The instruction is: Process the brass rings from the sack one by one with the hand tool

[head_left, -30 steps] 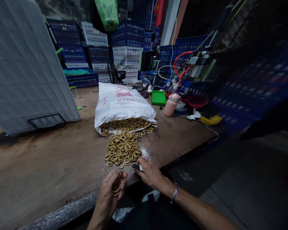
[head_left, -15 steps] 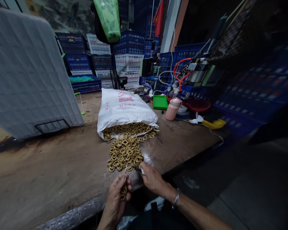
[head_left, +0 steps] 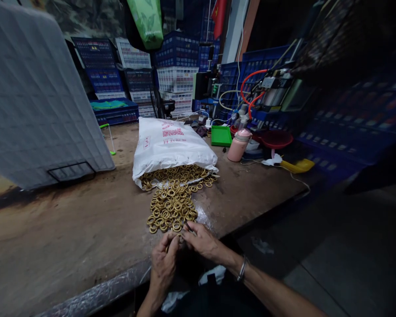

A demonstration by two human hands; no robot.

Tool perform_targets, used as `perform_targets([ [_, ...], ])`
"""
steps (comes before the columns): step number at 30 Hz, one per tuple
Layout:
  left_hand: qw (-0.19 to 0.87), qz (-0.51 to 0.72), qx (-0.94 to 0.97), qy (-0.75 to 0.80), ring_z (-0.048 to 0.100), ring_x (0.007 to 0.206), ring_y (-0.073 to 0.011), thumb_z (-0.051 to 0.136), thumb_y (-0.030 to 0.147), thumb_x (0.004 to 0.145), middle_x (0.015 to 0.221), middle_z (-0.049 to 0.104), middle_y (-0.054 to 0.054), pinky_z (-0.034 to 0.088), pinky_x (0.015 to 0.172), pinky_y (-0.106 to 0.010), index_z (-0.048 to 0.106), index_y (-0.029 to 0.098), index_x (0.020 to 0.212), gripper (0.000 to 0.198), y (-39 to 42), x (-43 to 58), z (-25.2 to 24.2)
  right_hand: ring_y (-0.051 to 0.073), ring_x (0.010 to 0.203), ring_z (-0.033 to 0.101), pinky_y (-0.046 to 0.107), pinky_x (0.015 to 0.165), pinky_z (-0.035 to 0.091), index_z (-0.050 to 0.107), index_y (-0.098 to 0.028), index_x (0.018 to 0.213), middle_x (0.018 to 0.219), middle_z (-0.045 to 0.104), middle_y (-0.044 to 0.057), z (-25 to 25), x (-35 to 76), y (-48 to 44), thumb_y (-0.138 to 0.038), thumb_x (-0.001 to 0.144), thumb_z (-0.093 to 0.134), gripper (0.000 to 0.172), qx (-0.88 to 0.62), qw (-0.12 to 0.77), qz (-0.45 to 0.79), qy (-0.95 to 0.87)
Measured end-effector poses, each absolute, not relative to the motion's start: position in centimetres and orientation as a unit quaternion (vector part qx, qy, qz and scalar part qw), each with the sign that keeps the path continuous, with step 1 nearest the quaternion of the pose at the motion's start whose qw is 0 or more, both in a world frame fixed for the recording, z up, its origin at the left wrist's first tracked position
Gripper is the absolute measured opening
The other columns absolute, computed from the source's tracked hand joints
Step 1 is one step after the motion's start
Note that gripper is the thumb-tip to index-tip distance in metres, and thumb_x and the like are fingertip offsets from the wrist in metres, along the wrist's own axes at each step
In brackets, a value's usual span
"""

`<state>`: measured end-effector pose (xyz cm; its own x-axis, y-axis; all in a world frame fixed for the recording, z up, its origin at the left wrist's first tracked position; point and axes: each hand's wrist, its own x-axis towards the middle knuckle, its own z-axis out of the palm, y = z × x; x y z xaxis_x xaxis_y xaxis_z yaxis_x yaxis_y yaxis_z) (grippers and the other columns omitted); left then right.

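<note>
Many brass-coloured rings [head_left: 171, 207] spill from the mouth of a white woven bag [head_left: 174, 145] onto the brown table [head_left: 69, 237]. In front of the pile my left hand [head_left: 165, 257] is closed, with a ring at its thumb and fingertips. My right hand [head_left: 201, 240] is closed round a small dark tool [head_left: 188, 227], whose tip shows above the fingers. Both hands' fingertips nearly meet at the table's front edge. Whatever else lies inside my left palm is hidden.
A pink bottle [head_left: 238, 146], a green tray [head_left: 221, 136] and a red bowl [head_left: 277, 139] stand at the back right. A grey quilted panel [head_left: 42, 97] rises at the left. Stacked crates [head_left: 178, 79] line the back.
My left hand has risen and turned, hiding most of the rings it held. My right hand has moved left to meet it, and the tool has come up with it.
</note>
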<state>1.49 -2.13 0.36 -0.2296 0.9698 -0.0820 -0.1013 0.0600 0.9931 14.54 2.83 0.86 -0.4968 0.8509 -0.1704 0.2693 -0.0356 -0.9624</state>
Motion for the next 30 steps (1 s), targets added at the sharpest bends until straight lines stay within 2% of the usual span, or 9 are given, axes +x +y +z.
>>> perform_targets([
  [4,0.458,0.555,0.438,0.539,0.053,0.06,-0.0133,0.058,0.032,0.071,0.06,0.06,0.0,0.041,0.061,-0.023,0.063,0.017,0.067,0.017,-2.2,1.6,0.3,0.005,0.04,0.03,0.017,0.04,0.023,0.045,-0.017,0.074,0.05,0.043,-0.007,0.7,14.2,2.7,-0.044,0.082,0.038,0.028,-0.44,0.207,0.639,-0.596],
  [7,0.529,0.543,0.386,0.526,0.05,0.053,-0.011,0.059,0.038,0.07,0.056,0.057,0.0,0.039,0.053,-0.021,0.061,0.015,0.066,0.023,-2.1,1.7,0.1,0.005,0.044,0.033,0.017,0.043,0.026,0.043,-0.018,0.071,0.054,0.044,-0.006,0.3,13.9,2.9,-0.038,0.08,0.041,0.023,-0.444,0.24,0.63,-0.59],
  [10,0.592,0.518,0.317,0.531,0.035,0.038,-0.005,0.061,0.045,0.066,0.046,0.046,0.006,0.026,0.039,-0.017,0.055,0.015,0.063,0.031,-2.1,1.7,-0.1,0.006,0.054,0.038,0.017,0.049,0.03,0.042,-0.017,0.066,0.057,0.043,-0.005,0.2,13.6,3.0,-0.031,0.077,0.046,0.019,-0.465,0.275,0.563,-0.625],
  [12,0.613,0.503,0.304,0.528,0.027,0.034,-0.0031,0.059,0.048,0.067,0.042,0.039,0.008,0.019,0.036,-0.016,0.05,0.016,0.06,0.034,-2.2,1.5,-0.3,0.007,0.055,0.038,0.017,0.05,0.03,0.042,-0.017,0.064,0.056,0.042,-0.005,0.3,13.4,3.0,-0.029,0.076,0.046,0.018,-0.478,0.268,0.526,-0.651],
  [14,0.633,0.496,0.297,0.516,0.025,0.033,-0.003,0.056,0.049,0.069,0.04,0.035,0.009,0.016,0.035,-0.016,0.048,0.017,0.06,0.035,-2.4,1.4,-0.4,0.007,0.055,0.039,0.017,0.05,0.03,0.044,-0.017,0.064,0.055,0.044,-0.005,0.6,13.2,3.0,-0.028,0.077,0.045,0.017,-0.481,0.253,0.504,-0.671],
  [19,0.654,0.524,0.256,0.482,0.029,0.036,-0.0014,0.058,0.046,0.069,0.057,0.05,0.004,0.018,0.035,-0.015,0.048,0.016,0.063,0.032,-2.6,1.5,-0.4,0.008,0.055,0.044,0.018,0.054,0.033,0.048,-0.016,0.069,0.058,0.05,-0.003,1.0,13.3,2.9,-0.026,0.083,0.035,0.022,-0.467,0.252,0.502,-0.683],
  [21,0.651,0.531,0.243,0.485,0.03,0.036,-0.0016,0.06,0.047,0.067,0.056,0.05,0.005,0.018,0.034,-0.015,0.047,0.017,0.064,0.033,-2.6,1.5,-0.3,0.009,0.055,0.044,0.019,0.054,0.032,0.048,-0.017,0.07,0.058,0.05,-0.003,0.8,13.5,2.8,-0.025,0.084,0.033,0.022,-0.483,0.247,0.462,-0.701],
  [25,0.641,0.534,0.239,0.497,0.031,0.034,-0.0023,0.06,0.048,0.066,0.05,0.047,0.007,0.018,0.034,-0.014,0.046,0.019,0.07,0.033,-2.6,1.5,-0.4,0.01,0.059,0.045,0.02,0.055,0.029,0.049,-0.018,0.075,0.063,0.052,-0.002,0.3,13.8,2.4,-0.015,0.077,0.039,0.01,-0.464,0.207,0.352,-0.786],
  [30,0.612,0.528,0.25,0.533,0.031,0.033,-0.0027,0.062,0.054,0.06,0.048,0.048,0.008,0.019,0.034,-0.015,0.046,0.019,0.07,0.04,-2.6,1.4,-0.2,0.012,0.06,0.047,0.022,0.056,0.027,0.048,-0.019,0.084,0.068,0.055,0.0,0.6,13.7,1.9,-0.007,0.066,0.039,0.024,-0.445,0.125,0.284,-0.84],
])
